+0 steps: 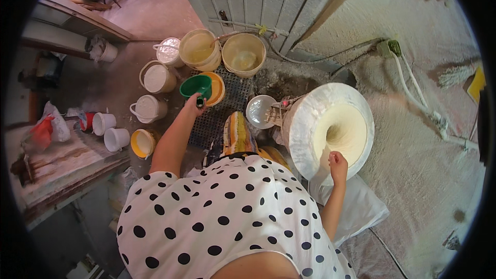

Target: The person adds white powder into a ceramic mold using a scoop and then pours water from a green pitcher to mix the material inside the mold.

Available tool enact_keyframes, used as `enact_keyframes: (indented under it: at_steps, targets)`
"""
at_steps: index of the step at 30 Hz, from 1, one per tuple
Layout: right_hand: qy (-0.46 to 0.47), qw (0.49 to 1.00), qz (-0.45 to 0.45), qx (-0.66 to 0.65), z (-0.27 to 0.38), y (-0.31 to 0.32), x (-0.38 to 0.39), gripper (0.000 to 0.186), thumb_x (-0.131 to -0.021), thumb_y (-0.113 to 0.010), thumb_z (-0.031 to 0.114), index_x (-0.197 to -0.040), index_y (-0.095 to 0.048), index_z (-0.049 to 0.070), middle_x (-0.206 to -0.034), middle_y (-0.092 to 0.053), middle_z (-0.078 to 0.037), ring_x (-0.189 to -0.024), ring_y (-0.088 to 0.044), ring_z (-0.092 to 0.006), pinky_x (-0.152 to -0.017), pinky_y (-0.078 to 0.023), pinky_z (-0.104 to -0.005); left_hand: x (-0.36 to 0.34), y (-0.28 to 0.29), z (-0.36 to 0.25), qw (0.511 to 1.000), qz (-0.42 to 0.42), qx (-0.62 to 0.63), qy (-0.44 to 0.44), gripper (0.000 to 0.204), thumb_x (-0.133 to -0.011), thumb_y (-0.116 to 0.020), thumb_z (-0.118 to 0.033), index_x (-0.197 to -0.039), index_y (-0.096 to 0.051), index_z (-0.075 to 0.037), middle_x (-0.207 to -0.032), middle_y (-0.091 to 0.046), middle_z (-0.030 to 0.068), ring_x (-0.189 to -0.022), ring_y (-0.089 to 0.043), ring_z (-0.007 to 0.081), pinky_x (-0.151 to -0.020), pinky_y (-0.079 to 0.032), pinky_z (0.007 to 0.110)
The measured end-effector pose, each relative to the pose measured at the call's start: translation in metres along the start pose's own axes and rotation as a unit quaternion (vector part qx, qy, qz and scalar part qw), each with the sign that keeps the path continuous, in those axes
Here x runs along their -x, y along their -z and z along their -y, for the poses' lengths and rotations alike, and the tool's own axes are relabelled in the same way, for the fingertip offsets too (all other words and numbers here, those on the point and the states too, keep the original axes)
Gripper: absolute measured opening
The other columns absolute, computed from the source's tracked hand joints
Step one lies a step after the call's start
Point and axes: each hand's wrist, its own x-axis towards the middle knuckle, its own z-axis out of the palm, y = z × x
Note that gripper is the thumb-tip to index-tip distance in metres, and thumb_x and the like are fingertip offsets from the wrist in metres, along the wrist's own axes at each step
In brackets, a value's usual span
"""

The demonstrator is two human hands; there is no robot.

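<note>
My left hand (199, 101) is closed round the handle of a green plastic scoop (194, 86). The scoop hangs over the left side of an orange-yellow bucket (219, 92) and partly covers it. On my right stands a large funnel-shaped hopper (305, 119) with a wide pale rim. Cream-coloured powdery material (351, 134) lines it, with a dark hollow near the middle. My right hand (338, 164) is pinched over the near part of the hopper's mouth. Beside its fingers a thin whitish sheet or strip (324, 168) shows; whether the fingers hold it is unclear.
Two large tubs (243, 41) stand ahead by a grey door (253, 0). Several lidded white buckets (150, 108) line the left. A small round container (261, 109) sits beside the hopper. A white sack (361, 206) lies below it. Cables and pipes (413, 82) run along the right wall.
</note>
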Motion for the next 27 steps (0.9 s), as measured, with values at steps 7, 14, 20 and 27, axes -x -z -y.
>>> enact_keyframes:
  at_steps: [7,14,20,27]
  targets:
    - [-0.075,0.990,0.005,0.121,0.051,-0.003,0.030,0.017,-0.093,-0.057,0.015,-0.098,-0.066,0.001,-0.074,-0.066,-0.007,-0.065,-0.060,-0.0119,-0.061,-0.049,-0.0266,-0.125,-0.063,-0.128,0.981,0.146,0.081,-0.096,0.029,-0.095,-0.052,-0.016,-0.114,-0.043,0.003,-0.092,-0.059,0.0189,-0.074,-0.064,0.0260,-0.062,-0.059,0.033]
    - [-0.160,0.974,-0.008,0.159,0.094,-0.032,0.052,0.019,-0.090,-0.060,0.019,-0.099,-0.067,0.004,-0.077,-0.068,-0.016,-0.070,-0.066,-0.0290,-0.065,-0.049,-0.0381,-0.238,-0.100,-0.195,0.962,0.205,0.130,-0.122,0.043,-0.094,-0.057,-0.023,-0.124,-0.044,0.004,-0.102,-0.063,0.0238,-0.087,-0.067,0.0300,-0.076,-0.061,0.037]
    - [-0.154,0.973,-0.029,0.168,0.111,-0.031,0.040,0.018,-0.089,-0.061,0.018,-0.097,-0.066,0.003,-0.078,-0.066,-0.018,-0.071,-0.065,-0.0306,-0.064,-0.048,-0.0374,-0.266,-0.116,-0.188,0.967,0.120,-0.033,-0.224,0.044,-0.103,-0.041,-0.025,-0.137,-0.042,0.003,-0.132,-0.055,0.0108,-0.114,-0.059,0.0198,-0.093,-0.054,0.026]
    - [-0.144,0.989,0.013,0.029,0.139,0.002,-0.016,0.013,-0.091,-0.059,0.012,-0.092,-0.067,0.002,-0.073,-0.065,-0.006,-0.066,-0.061,-0.0185,-0.064,-0.049,-0.0302,-0.211,-0.079,-0.148,0.942,0.219,-0.177,-0.182,0.035,-0.098,-0.047,-0.019,-0.128,-0.054,-0.003,-0.111,-0.064,0.0125,-0.090,-0.065,0.0203,-0.078,-0.054,0.030]
